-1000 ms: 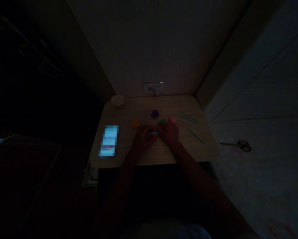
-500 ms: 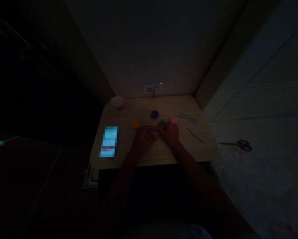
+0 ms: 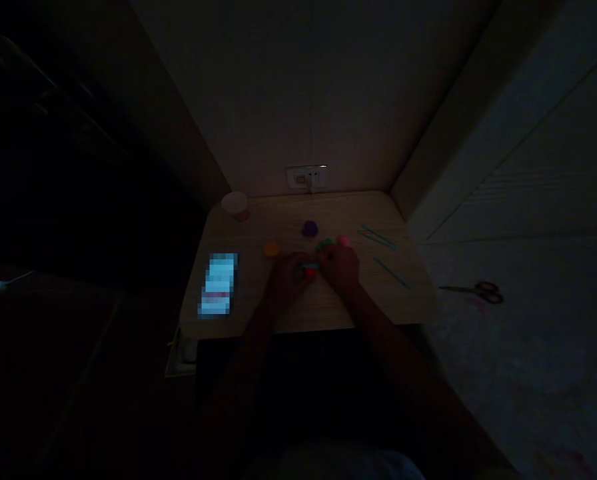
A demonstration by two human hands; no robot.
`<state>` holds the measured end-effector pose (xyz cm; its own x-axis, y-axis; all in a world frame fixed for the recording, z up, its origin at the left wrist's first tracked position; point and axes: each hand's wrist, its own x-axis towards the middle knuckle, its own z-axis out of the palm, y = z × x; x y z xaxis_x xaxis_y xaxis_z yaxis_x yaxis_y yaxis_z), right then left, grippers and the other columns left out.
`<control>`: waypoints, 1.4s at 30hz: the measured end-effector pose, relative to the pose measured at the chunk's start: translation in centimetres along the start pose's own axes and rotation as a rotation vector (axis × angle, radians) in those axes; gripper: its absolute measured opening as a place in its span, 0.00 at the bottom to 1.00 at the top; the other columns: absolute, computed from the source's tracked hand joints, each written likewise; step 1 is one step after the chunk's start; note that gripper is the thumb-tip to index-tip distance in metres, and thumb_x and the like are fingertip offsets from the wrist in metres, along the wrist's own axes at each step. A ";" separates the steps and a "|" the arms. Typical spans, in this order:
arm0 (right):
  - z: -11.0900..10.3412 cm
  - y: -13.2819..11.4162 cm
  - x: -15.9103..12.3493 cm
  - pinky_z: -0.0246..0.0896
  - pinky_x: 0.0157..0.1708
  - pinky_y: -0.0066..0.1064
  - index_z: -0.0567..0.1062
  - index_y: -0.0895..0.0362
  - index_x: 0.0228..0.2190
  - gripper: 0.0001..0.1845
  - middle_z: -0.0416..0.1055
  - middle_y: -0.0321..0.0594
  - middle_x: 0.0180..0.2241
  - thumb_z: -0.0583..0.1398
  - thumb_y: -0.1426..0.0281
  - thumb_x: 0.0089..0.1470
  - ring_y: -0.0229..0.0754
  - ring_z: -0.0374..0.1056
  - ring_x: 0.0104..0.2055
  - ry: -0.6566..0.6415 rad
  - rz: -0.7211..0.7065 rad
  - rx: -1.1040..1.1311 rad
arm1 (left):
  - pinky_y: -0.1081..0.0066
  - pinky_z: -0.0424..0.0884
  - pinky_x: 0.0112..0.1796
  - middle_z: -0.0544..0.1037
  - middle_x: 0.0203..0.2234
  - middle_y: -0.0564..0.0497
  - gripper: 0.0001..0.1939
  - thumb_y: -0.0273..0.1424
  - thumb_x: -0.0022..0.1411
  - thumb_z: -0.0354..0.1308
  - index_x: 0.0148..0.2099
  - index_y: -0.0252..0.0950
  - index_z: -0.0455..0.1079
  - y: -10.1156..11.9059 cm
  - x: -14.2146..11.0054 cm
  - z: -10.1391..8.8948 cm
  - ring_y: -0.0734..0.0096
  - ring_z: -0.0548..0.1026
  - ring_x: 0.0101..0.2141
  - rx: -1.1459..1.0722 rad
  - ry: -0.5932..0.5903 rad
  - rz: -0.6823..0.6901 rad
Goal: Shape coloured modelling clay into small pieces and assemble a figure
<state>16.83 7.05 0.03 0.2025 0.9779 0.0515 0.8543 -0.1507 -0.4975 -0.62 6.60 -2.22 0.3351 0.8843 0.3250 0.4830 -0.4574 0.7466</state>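
In dim light both my hands meet over the wooden table. A short light-blue stick (image 3: 308,266) spans the gap between them. The fingers of my left hand (image 3: 284,280) curl closed at its left end, and my right hand (image 3: 342,267) pinches its right end. Directly under the stick, by my left fingertips, is a small red piece (image 3: 309,273); whether it is held or lies on the table I cannot tell. Just beyond my right hand are a green piece (image 3: 323,245) and a pink piece (image 3: 344,241), both partly covered.
On the table (image 3: 328,313) are an orange piece (image 3: 271,250), a purple piece (image 3: 310,229), a cup (image 3: 235,203), a blurred bright phone (image 3: 218,285) and thin blue sticks (image 3: 391,273). Scissors (image 3: 486,292) lie off its right side. A socket (image 3: 306,177) is in the wall.
Little differs: the light-blue stick has shifted very slightly between my fingers, and the view has moved a touch. Both hands keep their places and grips.
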 end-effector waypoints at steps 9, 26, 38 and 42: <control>0.2 0.4 -0.1 0.50 0.29 0.30 0.77 0.54 0.22 0.18 0.76 0.38 0.24 0.58 0.64 0.63 0.41 0.68 0.28 0.058 -0.022 0.080 | 0.57 0.79 0.52 0.84 0.48 0.46 0.19 0.27 0.59 0.69 0.53 0.39 0.74 0.6 -0.2 -0.2 0.58 0.83 0.49 -0.156 -0.005 -0.076; 0.4 0.3 -0.4 0.50 0.29 0.31 0.80 0.54 0.25 0.16 0.79 0.40 0.26 0.60 0.64 0.63 0.43 0.70 0.29 0.019 -0.064 0.027 | 0.58 0.79 0.53 0.84 0.48 0.46 0.19 0.26 0.60 0.67 0.54 0.39 0.74 0.8 -0.3 -0.1 0.58 0.83 0.48 -0.149 -0.044 -0.029; 0.5 0.1 -0.3 0.49 0.29 0.31 0.82 0.55 0.28 0.15 0.80 0.43 0.29 0.59 0.65 0.63 0.43 0.70 0.30 0.029 -0.069 -0.039 | 0.59 0.81 0.50 0.85 0.46 0.46 0.22 0.27 0.59 0.69 0.55 0.39 0.72 0.5 -0.4 0.0 0.58 0.84 0.48 -0.252 -0.060 -0.106; 0.5 0.4 -0.2 0.51 0.29 0.30 0.80 0.55 0.25 0.16 0.78 0.40 0.25 0.59 0.66 0.63 0.41 0.70 0.29 0.043 -0.077 0.032 | 0.60 0.80 0.51 0.84 0.48 0.46 0.21 0.27 0.59 0.69 0.55 0.39 0.73 0.3 -0.4 0.1 0.58 0.83 0.49 -0.267 -0.054 -0.112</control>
<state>16.86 6.82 -0.58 0.1578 0.9792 0.1277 0.8523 -0.0698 -0.5183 -0.50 6.09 -2.17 0.3376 0.9185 0.2056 0.2922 -0.3099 0.9047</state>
